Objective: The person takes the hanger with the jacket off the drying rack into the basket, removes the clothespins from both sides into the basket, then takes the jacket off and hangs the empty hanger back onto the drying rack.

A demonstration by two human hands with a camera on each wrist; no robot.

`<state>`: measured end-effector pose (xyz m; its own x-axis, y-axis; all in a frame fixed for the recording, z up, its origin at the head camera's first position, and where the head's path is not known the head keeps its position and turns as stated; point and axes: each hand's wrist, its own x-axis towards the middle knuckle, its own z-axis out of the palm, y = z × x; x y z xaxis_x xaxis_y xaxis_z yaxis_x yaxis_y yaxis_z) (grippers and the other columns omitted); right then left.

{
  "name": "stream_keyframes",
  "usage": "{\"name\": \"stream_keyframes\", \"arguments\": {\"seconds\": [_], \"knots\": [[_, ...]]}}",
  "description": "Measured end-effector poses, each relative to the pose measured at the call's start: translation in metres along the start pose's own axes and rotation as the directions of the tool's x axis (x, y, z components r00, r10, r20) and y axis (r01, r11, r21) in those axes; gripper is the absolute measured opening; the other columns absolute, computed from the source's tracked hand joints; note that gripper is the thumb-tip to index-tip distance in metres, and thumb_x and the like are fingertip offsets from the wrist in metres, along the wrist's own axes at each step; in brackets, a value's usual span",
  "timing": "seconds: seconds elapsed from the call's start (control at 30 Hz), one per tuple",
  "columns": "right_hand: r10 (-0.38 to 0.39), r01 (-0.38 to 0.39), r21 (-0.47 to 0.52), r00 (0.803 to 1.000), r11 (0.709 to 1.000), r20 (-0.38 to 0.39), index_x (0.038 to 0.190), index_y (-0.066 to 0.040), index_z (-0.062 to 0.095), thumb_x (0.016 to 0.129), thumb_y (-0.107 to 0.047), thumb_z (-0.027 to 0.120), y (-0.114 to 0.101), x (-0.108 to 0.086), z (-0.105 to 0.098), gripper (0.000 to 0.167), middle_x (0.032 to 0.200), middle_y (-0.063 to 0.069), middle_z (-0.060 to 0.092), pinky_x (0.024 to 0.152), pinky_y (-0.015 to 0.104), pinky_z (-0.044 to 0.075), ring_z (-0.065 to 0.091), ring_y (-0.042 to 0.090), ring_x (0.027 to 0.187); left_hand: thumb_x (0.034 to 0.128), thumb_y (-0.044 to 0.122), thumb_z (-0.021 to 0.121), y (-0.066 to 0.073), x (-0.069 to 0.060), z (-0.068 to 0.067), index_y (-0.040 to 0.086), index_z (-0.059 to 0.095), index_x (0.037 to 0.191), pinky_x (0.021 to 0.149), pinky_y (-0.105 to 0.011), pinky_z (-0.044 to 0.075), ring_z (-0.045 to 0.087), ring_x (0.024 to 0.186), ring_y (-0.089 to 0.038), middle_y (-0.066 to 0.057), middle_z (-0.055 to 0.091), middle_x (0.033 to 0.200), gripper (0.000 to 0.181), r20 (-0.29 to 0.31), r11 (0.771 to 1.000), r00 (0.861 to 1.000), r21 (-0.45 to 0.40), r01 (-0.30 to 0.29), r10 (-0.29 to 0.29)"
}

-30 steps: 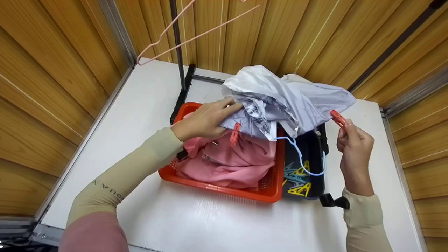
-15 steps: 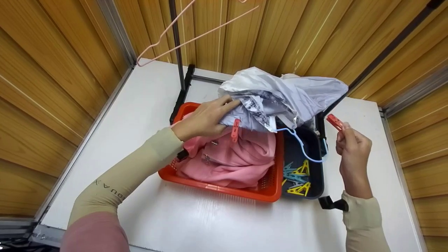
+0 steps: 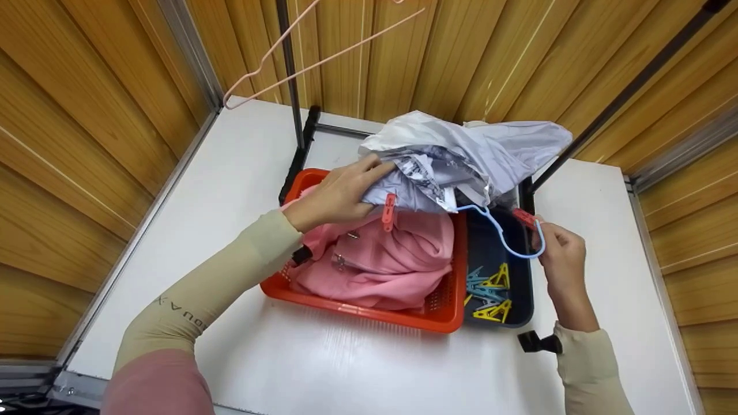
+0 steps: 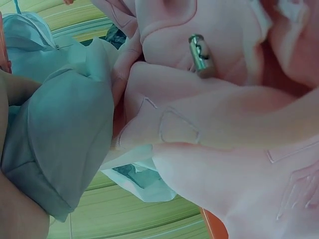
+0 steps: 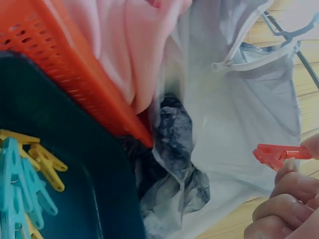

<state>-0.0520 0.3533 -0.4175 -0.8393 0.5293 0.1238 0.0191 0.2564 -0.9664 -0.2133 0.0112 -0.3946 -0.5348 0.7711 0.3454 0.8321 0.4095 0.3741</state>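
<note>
My left hand (image 3: 341,193) grips the near left edge of a pale lavender-grey garment (image 3: 522,154), bunched above a red basket (image 3: 351,311). In the left wrist view, folded grey cloth (image 4: 75,134) lies between the thumb and fingers. A red clothespin (image 3: 389,212) hangs clipped to the garment beside that hand. My right hand (image 3: 562,253) pinches another red clothespin (image 3: 524,218), seen apart from the cloth in the right wrist view. A blue hanger (image 3: 503,239) sticks out of the garment, its hook crossing in front of the right fingers. The rest of the hanger is hidden.
Pink clothing (image 3: 386,282) fills the basket. A dark tray (image 3: 527,314) beside it holds several yellow and teal clothespins (image 3: 493,312). A pink hanger (image 3: 326,57) hangs at the upper left, near a black rack post (image 3: 293,86). Wood-patterned walls surround the white table (image 3: 323,369).
My right hand has drawn the red clothespin away from the garment's right side, then moved left and down to the hanger hook. The garment's right end has settled slightly. The left hand keeps its grip.
</note>
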Motion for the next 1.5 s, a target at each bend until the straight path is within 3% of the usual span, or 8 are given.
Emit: {"name": "stream_keyframes", "arguments": {"seconds": [0.27,0.47,0.57,0.73,0.87,1.03,1.2,1.5], "knots": [[0.040,-0.029,-0.248,0.998,0.968,0.039,0.056,-0.007,0.054,0.093,-0.031,0.062,0.009,-0.003,-0.003,0.044,0.048,-0.012,0.040,0.050,0.024,0.030,0.039,0.009,0.053,0.0836,0.015,0.063,0.004,0.001,0.001,0.013,0.043,0.145,0.076,-0.038,0.051,0.054,0.093,-0.023,-0.009,0.051,0.126,0.065,0.013,0.999,0.999,-0.031,0.044,-0.043],[0.057,0.000,-0.424,0.991,0.906,0.123,0.066,-0.002,0.059,0.089,-0.043,0.065,0.017,-0.004,-0.003,0.047,0.049,-0.014,0.041,0.048,0.027,0.030,0.039,0.009,0.052,0.0816,0.013,0.062,0.006,0.002,-0.001,0.012,0.042,0.146,0.078,-0.038,0.050,0.054,0.095,-0.023,-0.008,0.051,0.126,0.067,0.029,0.996,0.996,-0.029,0.081,-0.080],[0.119,0.011,-0.484,0.964,0.875,0.237,0.073,-0.004,0.062,0.089,-0.048,0.062,0.021,-0.005,-0.003,0.047,0.055,-0.012,0.045,0.051,0.026,0.034,0.043,0.007,0.056,0.0813,0.013,0.062,0.008,0.003,-0.001,0.012,0.042,0.146,0.078,-0.037,0.049,0.054,0.095,-0.022,-0.007,0.050,0.126,0.068,0.044,0.995,0.994,-0.028,0.099,-0.098],[0.204,0.074,-0.572,0.890,0.817,0.407,0.074,-0.007,0.060,0.091,-0.054,0.056,0.027,-0.008,-0.001,0.050,0.062,-0.005,0.048,0.055,0.027,0.038,0.048,0.012,0.063,0.0817,0.014,0.063,0.008,0.003,0.000,0.013,0.041,0.147,0.078,-0.036,0.049,0.053,0.093,-0.021,-0.005,0.050,0.125,0.068,0.051,0.993,0.993,-0.032,0.109,-0.108],[0.231,0.135,-0.610,0.845,0.781,0.482,0.069,-0.008,0.053,0.091,-0.054,0.057,0.032,-0.010,0.000,0.051,0.056,-0.005,0.040,0.049,0.026,0.034,0.043,0.013,0.054,0.0808,0.011,0.062,0.008,0.003,0.001,0.013,0.042,0.146,0.076,-0.036,0.048,0.052,0.092,-0.021,-0.005,0.050,0.124,0.068,0.043,0.994,0.994,-0.033,0.105,-0.104],[0.236,0.187,-0.626,0.816,0.757,0.528,0.069,-0.009,0.051,0.091,-0.053,0.058,0.038,-0.012,0.000,0.050,0.056,-0.006,0.037,0.049,0.025,0.032,0.040,0.012,0.053,0.0807,0.010,0.061,0.009,0.004,0.002,0.012,0.044,0.145,0.075,-0.036,0.047,0.051,0.091,-0.021,-0.006,0.051,0.119,0.066,0.035,0.993,0.993,-0.036,0.112,-0.111],[0.254,0.189,-0.637,0.805,0.747,0.536,0.074,-0.006,0.055,0.090,-0.052,0.059,0.042,-0.012,-0.001,0.049,0.060,-0.003,0.040,0.051,0.024,0.034,0.043,0.013,0.057,0.0802,0.011,0.062,0.009,0.005,0.003,0.012,0.044,0.144,0.075,-0.034,0.047,0.050,0.090,-0.019,-0.005,0.051,0.117,0.067,0.027,0.991,0.993,-0.055,0.118,-0.117],[0.265,0.156,-0.638,0.817,0.754,0.513,0.085,-0.004,0.059,0.090,-0.052,0.060,0.038,-0.012,-0.003,0.048,0.063,0.000,0.048,0.056,0.026,0.042,0.050,0.017,0.063,0.0838,0.019,0.066,0.013,0.006,0.004,0.013,0.044,0.144,0.080,-0.035,0.048,0.052,0.095,-0.020,-0.005,0.051,0.120,0.065,0.020,0.989,0.992,-0.078,0.126,-0.125]]}}
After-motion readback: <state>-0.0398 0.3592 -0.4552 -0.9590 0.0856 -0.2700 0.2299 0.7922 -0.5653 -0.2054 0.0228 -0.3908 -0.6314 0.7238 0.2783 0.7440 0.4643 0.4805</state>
